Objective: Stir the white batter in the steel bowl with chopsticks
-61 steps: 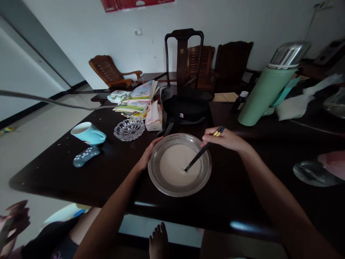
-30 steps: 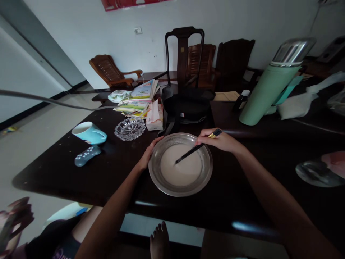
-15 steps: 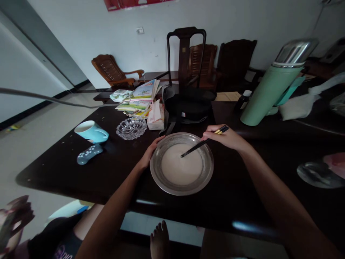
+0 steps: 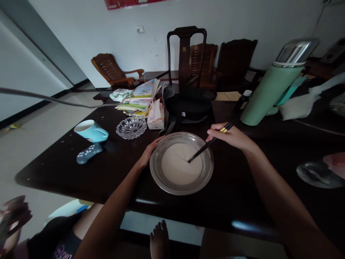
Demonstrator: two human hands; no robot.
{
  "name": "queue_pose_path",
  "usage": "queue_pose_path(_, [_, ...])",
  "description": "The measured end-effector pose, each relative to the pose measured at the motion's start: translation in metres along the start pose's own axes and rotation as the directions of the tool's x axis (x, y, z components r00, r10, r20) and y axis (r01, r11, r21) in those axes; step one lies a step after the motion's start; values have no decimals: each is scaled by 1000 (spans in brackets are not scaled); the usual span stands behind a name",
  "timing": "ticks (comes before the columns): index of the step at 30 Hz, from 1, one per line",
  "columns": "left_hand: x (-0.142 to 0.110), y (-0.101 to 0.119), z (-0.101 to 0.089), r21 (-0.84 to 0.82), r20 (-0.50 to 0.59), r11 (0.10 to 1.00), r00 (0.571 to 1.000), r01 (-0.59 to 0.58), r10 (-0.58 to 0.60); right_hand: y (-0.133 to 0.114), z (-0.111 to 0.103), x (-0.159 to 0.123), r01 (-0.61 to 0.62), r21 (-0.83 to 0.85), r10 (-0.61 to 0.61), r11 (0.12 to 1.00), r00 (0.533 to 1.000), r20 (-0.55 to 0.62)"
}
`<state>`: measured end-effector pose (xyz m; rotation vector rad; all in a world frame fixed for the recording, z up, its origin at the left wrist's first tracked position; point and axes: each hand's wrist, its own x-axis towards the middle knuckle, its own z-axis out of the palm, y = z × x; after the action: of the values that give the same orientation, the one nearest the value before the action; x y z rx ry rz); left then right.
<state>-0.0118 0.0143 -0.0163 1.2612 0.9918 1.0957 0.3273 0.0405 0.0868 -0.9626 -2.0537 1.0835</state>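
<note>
A wide stainless steel bowl (image 4: 155,169) sits on the dark table in front of me, with a smooth off-white batter-like liquid (image 4: 176,165) in its bottom. At its left rim, my left hand (image 4: 147,154) grips the side, fingers along the outer wall and partly hidden. My right hand (image 4: 230,136), above the bowl's right edge, is closed around black chopsticks (image 4: 201,150) with gold bands near the top. They slant down to the left, and their tips dip into the liquid, where faint ripples show.
Left on the table (image 4: 54,171) are a light blue mug (image 4: 91,131), a game controller (image 4: 89,153) and a glass dish (image 4: 131,128). Behind the bowl stand a tissue pack (image 4: 156,117), booklets (image 4: 142,95) and a black bag (image 4: 188,106). A green thermos (image 4: 272,93) rises at right. Another person's hand (image 4: 13,223) shows lower left.
My right hand and the chopsticks have shifted slightly right, and the tips have moved right and a little nearer to me in the liquid. My left hand and the bowl stay nearly where they were.
</note>
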Motion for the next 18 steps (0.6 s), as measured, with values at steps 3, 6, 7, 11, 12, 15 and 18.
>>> queue_pose_path(3, [-1, 1, 1, 4, -2, 1000, 1000, 1, -1, -3, 9, 0, 30, 84, -44, 996, 984, 174])
queue_pose_path(6, [-1, 0, 0, 19, -9, 1000, 1000, 4, -4, -2, 26, 5, 59, 133, -86, 989, 974, 208])
queue_pose_path(7, [0, -1, -1, 24, -12, 1000, 1000, 6, -6, 0, 30, 6, 68, 120, -88, 990, 982, 169])
queue_pose_path(11, [0, -1, -2, 21, 1, 1000, 1000, 12, -12, 5, 21, 7, 33, 50, -33, 998, 999, -4])
queue_pose_path(12, [0, -1, -2, 26, 0, 1000, 1000, 8, -8, 5, 14, 5, 15, 37, -13, 999, 999, -37])
queue_pose_path(15, [0, 0, 0, 40, -6, 999, 1000, 10, -9, 1, -5, -1, -22, -34, 20, 999, 998, -59])
queue_pose_path(18, [-1, 2, 1, 28, 6, 999, 1000, 16, -16, -4, -7, -4, -24, 8, 23, 1000, 996, 88])
